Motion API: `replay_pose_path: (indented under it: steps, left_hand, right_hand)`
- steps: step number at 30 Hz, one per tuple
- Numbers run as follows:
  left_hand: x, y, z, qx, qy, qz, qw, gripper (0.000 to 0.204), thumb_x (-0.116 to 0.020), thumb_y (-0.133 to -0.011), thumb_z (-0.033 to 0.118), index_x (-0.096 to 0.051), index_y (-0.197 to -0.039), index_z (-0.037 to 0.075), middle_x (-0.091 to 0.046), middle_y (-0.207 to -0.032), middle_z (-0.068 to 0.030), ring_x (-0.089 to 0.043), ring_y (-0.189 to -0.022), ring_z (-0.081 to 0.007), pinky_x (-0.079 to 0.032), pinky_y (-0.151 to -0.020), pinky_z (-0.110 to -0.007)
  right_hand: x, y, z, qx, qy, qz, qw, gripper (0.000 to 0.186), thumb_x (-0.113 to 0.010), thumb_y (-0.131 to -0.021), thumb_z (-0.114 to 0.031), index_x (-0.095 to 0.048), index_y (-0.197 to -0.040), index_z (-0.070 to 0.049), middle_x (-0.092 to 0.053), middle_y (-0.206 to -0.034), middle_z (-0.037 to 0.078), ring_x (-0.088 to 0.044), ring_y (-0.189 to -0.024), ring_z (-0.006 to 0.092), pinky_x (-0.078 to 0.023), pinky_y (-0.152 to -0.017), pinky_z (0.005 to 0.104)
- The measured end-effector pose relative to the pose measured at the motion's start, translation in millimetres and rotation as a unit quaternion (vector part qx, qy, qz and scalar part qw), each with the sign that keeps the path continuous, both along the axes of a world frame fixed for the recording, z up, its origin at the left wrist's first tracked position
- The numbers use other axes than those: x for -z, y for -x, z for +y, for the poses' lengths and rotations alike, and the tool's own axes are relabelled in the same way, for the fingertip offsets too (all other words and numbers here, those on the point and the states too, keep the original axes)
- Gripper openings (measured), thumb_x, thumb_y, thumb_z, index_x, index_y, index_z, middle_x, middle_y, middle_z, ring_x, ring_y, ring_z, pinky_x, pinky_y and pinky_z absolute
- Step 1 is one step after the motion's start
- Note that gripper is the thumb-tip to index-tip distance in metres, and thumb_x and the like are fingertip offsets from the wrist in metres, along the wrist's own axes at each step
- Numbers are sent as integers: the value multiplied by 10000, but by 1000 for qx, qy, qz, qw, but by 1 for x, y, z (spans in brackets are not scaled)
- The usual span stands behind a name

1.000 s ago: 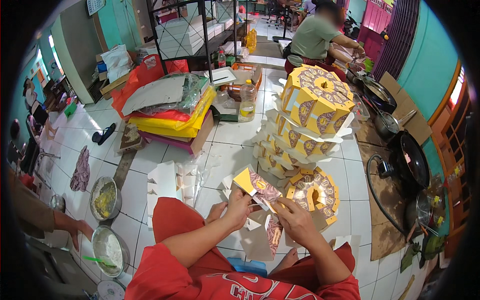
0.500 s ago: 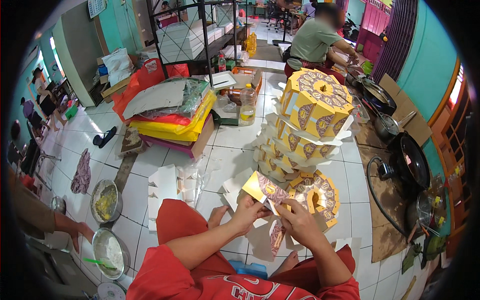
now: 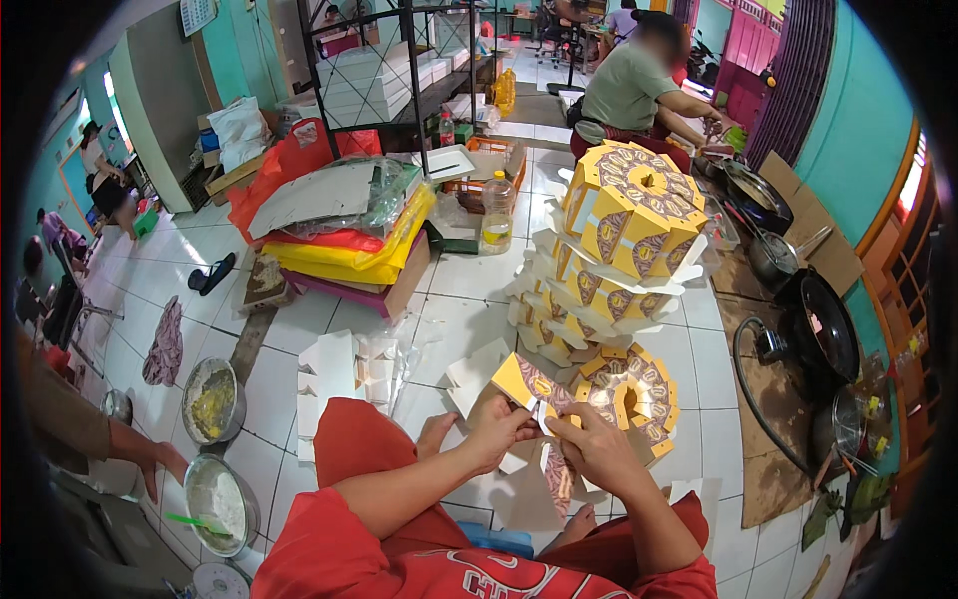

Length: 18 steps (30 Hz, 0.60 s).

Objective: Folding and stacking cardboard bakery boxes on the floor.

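Observation:
My left hand (image 3: 494, 424) grips the lower left end of a yellow and brown patterned cardboard box (image 3: 527, 382). My right hand (image 3: 589, 439) pinches a white flap at the box's right side, its thumb and fingers close to the left ones. Below my hands lies another patterned card piece (image 3: 555, 477). Just beyond, on the right, a ring of wedge-shaped boxes (image 3: 649, 389) sits on the floor, and behind it rises a tall stack (image 3: 624, 265) of such boxes with white flaps out. Pale card pieces (image 3: 472, 366) lie behind my left hand.
White folded card (image 3: 327, 384) and two metal bowls (image 3: 218, 499) are on my left, beside another person's arm (image 3: 140, 449). Bags on a box (image 3: 349, 260) and an oil bottle (image 3: 497, 220) lie ahead. Pans (image 3: 813, 324) line the right. A co-worker (image 3: 629, 95) sits beyond the stack.
Both my hands have shifted slightly rightward with the held box, which sits lower than at half a second ago. People in the far left background have moved.

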<state>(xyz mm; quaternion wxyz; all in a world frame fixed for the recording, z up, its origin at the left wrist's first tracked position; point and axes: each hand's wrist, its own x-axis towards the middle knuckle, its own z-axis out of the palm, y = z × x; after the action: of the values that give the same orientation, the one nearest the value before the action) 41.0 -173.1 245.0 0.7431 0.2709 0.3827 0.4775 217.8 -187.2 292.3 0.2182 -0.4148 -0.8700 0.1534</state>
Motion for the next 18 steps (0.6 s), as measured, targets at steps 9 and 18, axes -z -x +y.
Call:
replay_pose_path:
  steps: [9, 18]
  left_hand:
    - [2, -7, -6, 30, 9, -18, 999, 231, -469, -848, 43, -486, -1070, -19, -553, -1009, -111, -588, -866, -204, -514, -758, -305]
    - [3, -2, -6, 25, 31, 5, 999, 219, -475, -852, 58, -494, -1059, -11, -560, -1012, -90, -580, -872, -174, -508, -757, -302]
  right_hand:
    - [-3, -5, 2, 31, 86, 26, 995, 328, -560, -763, -95, -547, -1090, -123, -512, -1025, 109, -549, -863, 295, -454, -695, 372]
    - [-11, -8, -5, -16, 82, -14, 996, 339, -600, -739, -110, -542, -1073, -106, -503, -1018, 105, -561, -833, 288, -459, -676, 371]
